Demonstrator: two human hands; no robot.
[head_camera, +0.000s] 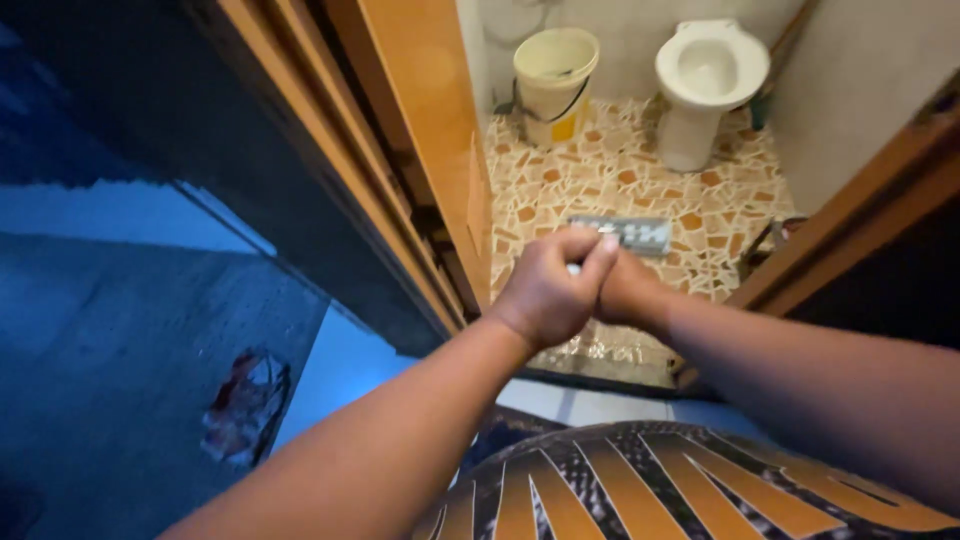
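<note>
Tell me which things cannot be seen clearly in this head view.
- Small pale object: enclosed by left hand and right hand; kind unclear.
- Right hand: partly covered by the left.
- Flat grey packet: partly behind the knuckles, blurred.
- Cream plastic bucket: contents too small.
- Red crumpled item: dark, blurred.

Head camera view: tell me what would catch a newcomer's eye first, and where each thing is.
At centre, the left hand and right hand are clasped together around a small pale object that is mostly hidden. Past them, through an open wooden door, lies a mosaic tile floor with a white toilet at the top right and a cream bucket to its left. A grey floor drain lies just beyond the knuckles.
</note>
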